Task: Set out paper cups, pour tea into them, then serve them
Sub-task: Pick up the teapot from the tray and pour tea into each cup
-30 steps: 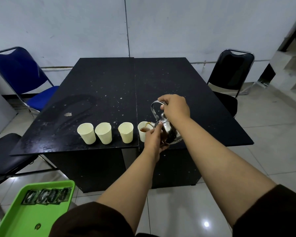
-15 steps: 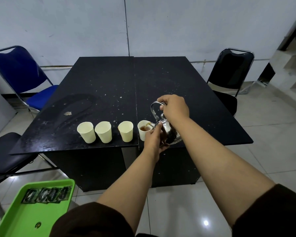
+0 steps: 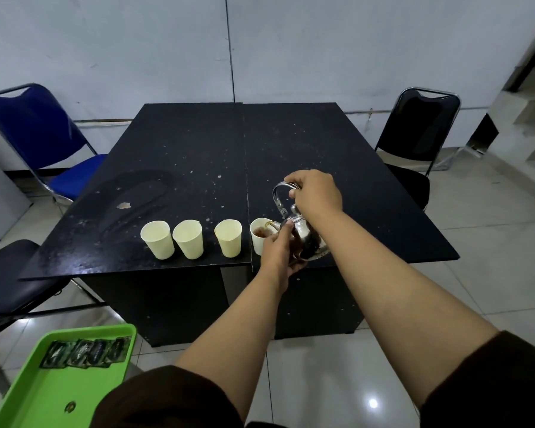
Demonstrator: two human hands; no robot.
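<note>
Four cream paper cups stand in a row near the front edge of the black table (image 3: 198, 156). Three of them are empty (image 3: 158, 239) (image 3: 189, 239) (image 3: 229, 237). The rightmost cup (image 3: 259, 242) has brown tea in it. A steel teapot (image 3: 309, 239) is tilted over this cup, its spout at the rim with tea running out. My right hand (image 3: 317, 193) grips the teapot's arched handle from above. My left hand (image 3: 277, 251) holds the teapot's body, thumb by the lid and fingers curled under it.
A green tray (image 3: 53, 393) with several dark sachets (image 3: 87, 353) sits at the lower left. A blue chair (image 3: 44, 131) and a black chair (image 3: 10, 273) stand left of the table, another black chair (image 3: 417, 128) to the right. Steps rise at the far right.
Tea keeps running into the rightmost cup. Both hands and the teapot stay in almost the same place.
</note>
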